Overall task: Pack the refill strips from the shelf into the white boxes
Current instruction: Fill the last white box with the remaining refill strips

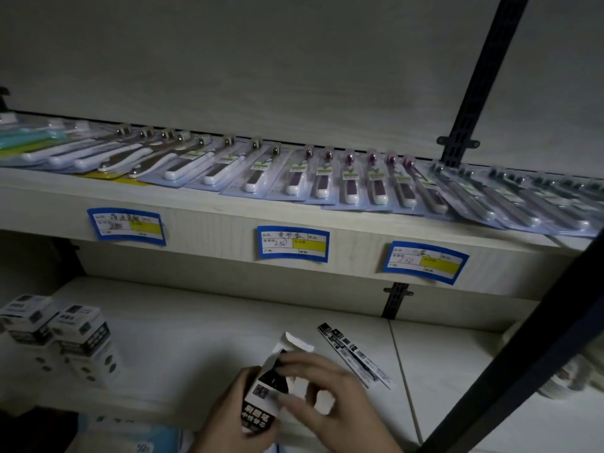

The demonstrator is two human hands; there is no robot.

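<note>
I have the small white cardboard box with black printed panels (261,400) in the left hand (228,420), fingers wrapped round its lower body, its top flap (295,343) standing open. The right hand (330,397) is at the mouth of the box, fingers bent over the opening and touching the side flap; I cannot tell whether it pinches a strip or only the card.

The remaining flat black-and-white printed refill strips (354,356) lie in a loose fan on the pale lower shelf board (196,322), just beyond the right hand and apart from it.

My worry is the box mouth: it looks narrow, and a strip entering at an angle could catch on a side flap and buckle, or fold the flap inward. The light is dim, so I may misjudge alignment. The grip also sits low on the box, so a push from above could tip it.

Room is fair. Ahead and left the board is open up to the two stacked white boxes with dark labels (62,338), well apart. To the right, a dark metal upright (523,338) slants close across the view, and the upper shelf edge with blue price tags (293,244) overhangs, limiting any lift.
</note>
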